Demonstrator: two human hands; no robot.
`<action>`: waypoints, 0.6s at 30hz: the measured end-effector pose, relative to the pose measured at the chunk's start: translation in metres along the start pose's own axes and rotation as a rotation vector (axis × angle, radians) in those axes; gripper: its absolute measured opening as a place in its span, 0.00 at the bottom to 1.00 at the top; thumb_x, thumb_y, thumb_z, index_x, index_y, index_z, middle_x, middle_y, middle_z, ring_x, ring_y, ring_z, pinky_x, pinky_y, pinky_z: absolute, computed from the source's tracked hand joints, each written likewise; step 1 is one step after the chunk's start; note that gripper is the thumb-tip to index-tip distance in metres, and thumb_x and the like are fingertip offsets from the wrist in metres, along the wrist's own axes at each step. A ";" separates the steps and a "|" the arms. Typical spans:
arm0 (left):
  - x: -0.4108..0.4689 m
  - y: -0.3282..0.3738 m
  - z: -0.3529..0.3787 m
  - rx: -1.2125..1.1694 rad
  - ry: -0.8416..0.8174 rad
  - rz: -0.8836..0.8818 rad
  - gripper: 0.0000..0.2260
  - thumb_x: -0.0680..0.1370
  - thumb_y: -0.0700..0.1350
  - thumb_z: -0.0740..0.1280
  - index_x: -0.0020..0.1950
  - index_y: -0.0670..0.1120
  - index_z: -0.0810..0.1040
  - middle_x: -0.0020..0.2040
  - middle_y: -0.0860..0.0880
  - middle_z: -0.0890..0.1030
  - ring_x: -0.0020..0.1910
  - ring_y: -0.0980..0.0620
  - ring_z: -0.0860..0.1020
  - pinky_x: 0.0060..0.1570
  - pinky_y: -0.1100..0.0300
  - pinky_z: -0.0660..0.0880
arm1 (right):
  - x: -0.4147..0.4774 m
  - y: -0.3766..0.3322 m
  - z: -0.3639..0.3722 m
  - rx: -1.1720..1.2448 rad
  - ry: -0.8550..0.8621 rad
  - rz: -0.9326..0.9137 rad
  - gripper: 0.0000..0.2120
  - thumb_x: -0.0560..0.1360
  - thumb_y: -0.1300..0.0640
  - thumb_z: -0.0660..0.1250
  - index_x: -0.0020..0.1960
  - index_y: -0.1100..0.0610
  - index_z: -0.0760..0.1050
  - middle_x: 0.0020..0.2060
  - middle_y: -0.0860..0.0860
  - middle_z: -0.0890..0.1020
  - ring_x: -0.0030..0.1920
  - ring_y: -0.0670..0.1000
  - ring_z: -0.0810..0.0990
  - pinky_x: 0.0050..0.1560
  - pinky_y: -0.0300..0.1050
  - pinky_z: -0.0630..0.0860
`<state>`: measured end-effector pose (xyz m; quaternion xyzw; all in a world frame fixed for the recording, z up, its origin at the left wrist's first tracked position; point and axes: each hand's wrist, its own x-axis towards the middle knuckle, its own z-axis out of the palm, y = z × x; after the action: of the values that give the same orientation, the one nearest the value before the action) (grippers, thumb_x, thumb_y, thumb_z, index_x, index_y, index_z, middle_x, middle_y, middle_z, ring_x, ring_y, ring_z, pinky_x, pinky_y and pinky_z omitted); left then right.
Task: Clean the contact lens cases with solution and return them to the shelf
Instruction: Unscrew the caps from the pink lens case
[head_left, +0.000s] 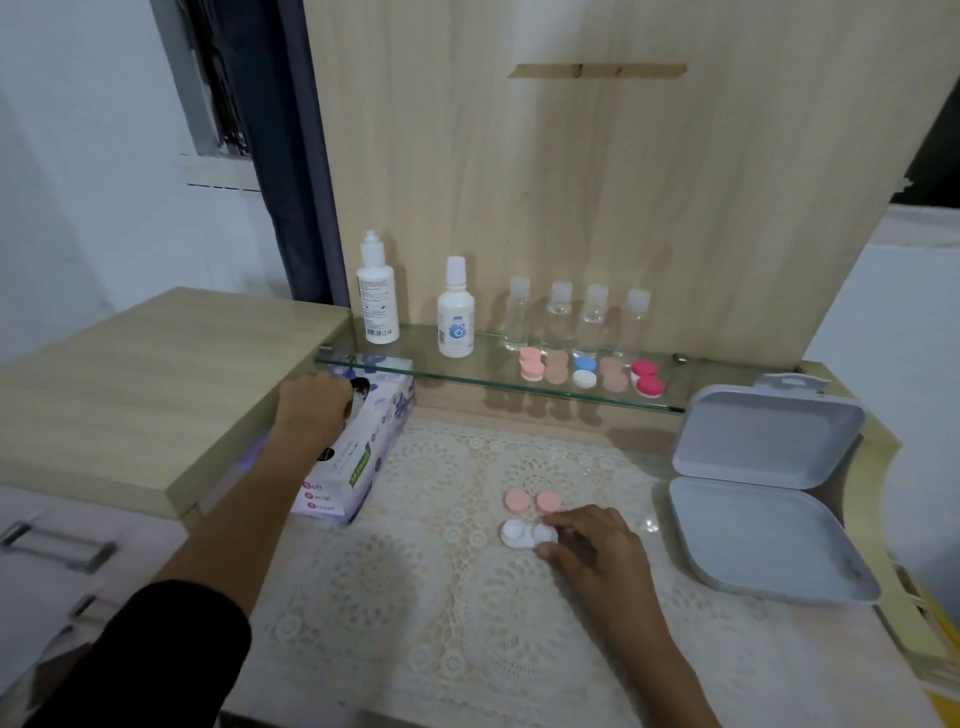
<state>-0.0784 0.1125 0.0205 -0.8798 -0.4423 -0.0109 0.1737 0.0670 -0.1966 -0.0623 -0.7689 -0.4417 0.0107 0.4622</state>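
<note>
Now, right hand pinched on the white lens case; left hand at the tissue box, grip unclear.

Home vanity: glass shelf, tissue box.

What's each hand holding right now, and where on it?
The right hand pinches the white lens case at its right end. The left hand is at the tissue box opening; its grip is hidden.

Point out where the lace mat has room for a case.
Bare: lace mat between tissue box and pink caps, and nearer than the open white case. Crowded: right half of the glass shelf, lens cases before clear bottles.
</note>
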 end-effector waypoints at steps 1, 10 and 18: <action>0.000 0.000 -0.001 -0.012 0.010 0.000 0.09 0.78 0.45 0.63 0.55 0.48 0.79 0.53 0.47 0.80 0.52 0.47 0.79 0.49 0.56 0.75 | 0.000 0.001 0.000 -0.002 -0.004 -0.002 0.10 0.69 0.56 0.75 0.50 0.49 0.81 0.44 0.37 0.79 0.50 0.40 0.73 0.48 0.38 0.71; -0.007 -0.010 -0.011 -0.351 0.174 -0.092 0.08 0.77 0.43 0.64 0.51 0.49 0.82 0.48 0.42 0.79 0.47 0.39 0.77 0.46 0.52 0.72 | 0.000 -0.001 0.000 0.027 -0.005 0.014 0.10 0.69 0.57 0.75 0.49 0.49 0.81 0.43 0.37 0.80 0.50 0.40 0.74 0.47 0.36 0.70; -0.013 -0.021 -0.016 -0.687 0.419 -0.190 0.08 0.79 0.46 0.61 0.53 0.48 0.77 0.44 0.40 0.81 0.43 0.37 0.77 0.42 0.50 0.72 | 0.001 -0.002 -0.001 0.008 -0.012 0.019 0.10 0.69 0.56 0.75 0.49 0.48 0.81 0.42 0.36 0.79 0.48 0.40 0.73 0.45 0.34 0.67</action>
<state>-0.1005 0.1090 0.0396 -0.8205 -0.4473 -0.3530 -0.0457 0.0671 -0.1964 -0.0596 -0.7711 -0.4372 0.0212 0.4624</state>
